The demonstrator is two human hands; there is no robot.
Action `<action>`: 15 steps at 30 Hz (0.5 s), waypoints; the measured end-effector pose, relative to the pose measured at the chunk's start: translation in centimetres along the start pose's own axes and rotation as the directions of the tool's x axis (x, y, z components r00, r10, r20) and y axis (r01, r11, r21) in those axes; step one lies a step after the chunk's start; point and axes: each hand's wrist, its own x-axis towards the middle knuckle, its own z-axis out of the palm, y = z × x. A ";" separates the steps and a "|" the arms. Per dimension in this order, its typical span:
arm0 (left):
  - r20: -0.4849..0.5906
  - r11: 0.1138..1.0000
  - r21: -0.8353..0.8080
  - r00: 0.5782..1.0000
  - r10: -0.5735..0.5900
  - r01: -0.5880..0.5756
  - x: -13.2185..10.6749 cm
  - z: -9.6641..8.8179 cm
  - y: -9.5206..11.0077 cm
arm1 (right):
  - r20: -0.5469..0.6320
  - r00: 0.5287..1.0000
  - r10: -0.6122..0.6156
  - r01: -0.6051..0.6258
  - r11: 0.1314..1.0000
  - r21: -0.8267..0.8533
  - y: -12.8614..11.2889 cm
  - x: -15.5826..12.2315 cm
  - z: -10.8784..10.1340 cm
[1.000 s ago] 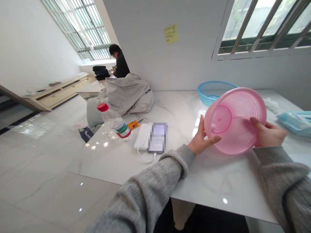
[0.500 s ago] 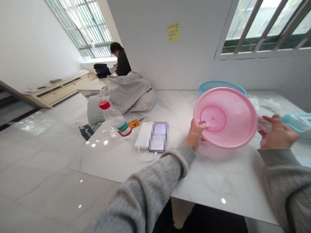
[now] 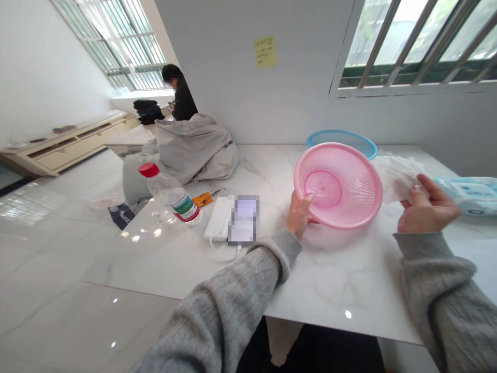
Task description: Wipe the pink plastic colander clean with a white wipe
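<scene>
My left hand (image 3: 298, 213) grips the near left rim of a pink mesh plastic basket (image 3: 351, 215), thumb inside and fingers underneath. The basket is tilted, its open mouth towards me, and is held over the table. To its right, my right hand (image 3: 429, 207) pinches a thin white wipe (image 3: 394, 178) that hangs out towards the basket's right rim. Whether the wipe touches the rim I cannot tell. Behind the pink basket stands a blue mesh basket (image 3: 339, 139), partly hidden. A light-blue pack of wipes (image 3: 476, 194) lies beyond my right hand.
On the left of the marble-patterned table (image 3: 326, 290) are a red-capped bottle (image 3: 174, 199), an orange item (image 3: 202, 199), a white power bank (image 3: 217, 220) and a cabled phone (image 3: 244, 220). Grey cloth (image 3: 198, 147) lies behind. A person in black (image 3: 184, 98) is farther back.
My right hand has drawn away from the basket's right rim, and more of the wipe shows. The basket has shifted slightly left. The whole view has swung a little to the right.
</scene>
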 end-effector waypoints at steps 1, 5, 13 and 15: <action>-0.004 1.000 0.002 1.000 0.000 0.000 0.0 0.0 0.0 | 0.001 1.000 -0.027 0.027 0.999 0.037 0.1 0.1 0.0; 0.000 1.000 0.027 1.000 -0.002 0.002 0.1 -0.1 -0.2 | 0.021 1.000 0.014 -0.017 0.987 0.161 0.5 0.5 0.0; 0.001 1.000 -0.006 1.000 -0.030 0.030 0.2 -0.2 -0.6 | 0.022 0.994 -0.109 0.107 0.992 0.063 0.4 0.1 -0.2; 0.022 0.999 -0.008 0.999 -0.039 0.039 0.2 -0.3 -0.7 | 0.067 0.973 -0.221 0.224 0.974 -0.039 0.2 -0.4 -0.4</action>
